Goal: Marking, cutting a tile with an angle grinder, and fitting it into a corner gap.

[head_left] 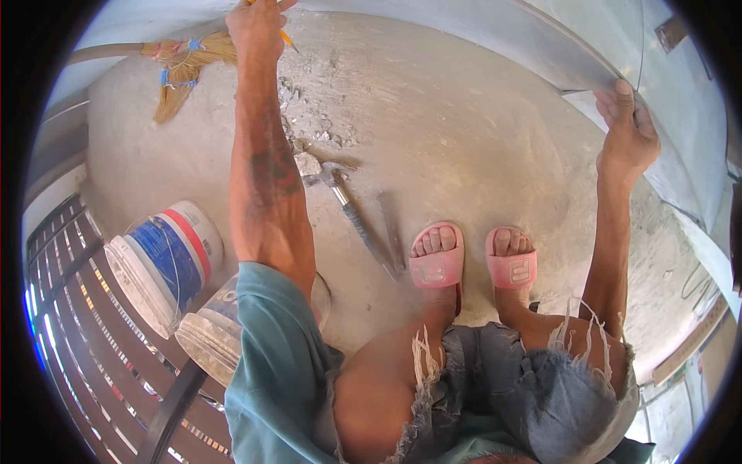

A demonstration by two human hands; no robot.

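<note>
My left hand [255, 32] is closed at the top of the view, by the pale wall, with a yellow pencil [287, 40] in it; its fingertips are partly cut off by the frame's edge. My right hand [627, 135] is closed on the end of a long grey metal strip [556, 56] against the pale wall [680, 116] at upper right. Between my arms a hammer [352, 213] with a dark grip lies on the concrete floor [464, 131], beside a dark bar [390, 228] and scattered broken chips [328, 131].
A straw broom [185, 69] leans at upper left. Two white buckets [166, 263] lie left of my left arm, near a dark slatted metal railing [93, 325]. My feet in pink slides [437, 267] are on the floor. Boards [688, 348] and cable lie at lower right.
</note>
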